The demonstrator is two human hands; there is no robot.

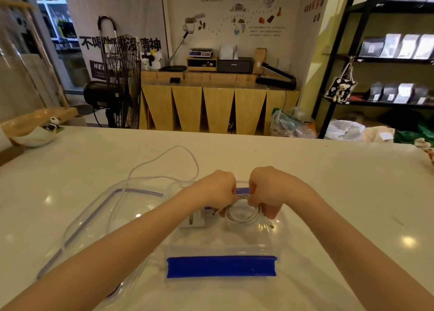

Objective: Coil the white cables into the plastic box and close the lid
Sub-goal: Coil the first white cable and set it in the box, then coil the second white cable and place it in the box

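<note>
A clear plastic box (pixel 283 234) with blue latch strips stands on the white table, its near blue latch (pixel 220 266) folded toward me. Over the box, my left hand (pixel 217 188) and my right hand (pixel 266 189) both grip a small coil of white cable (pixel 242 214). A white charger plug (pixel 196 220) lies at the box's left side. A second white cable (pixel 164 158) loops loosely on the table behind the lid. The clear lid (pixel 94 219) with a blue seal lies flat to the left of the box.
A bowl with a small panda figure (pixel 38 132) sits at the table's far left corner. Beyond the table stand a black fan (pixel 119 80), a wooden counter (pixel 211 104) and black shelves (pixel 387 59) at the right.
</note>
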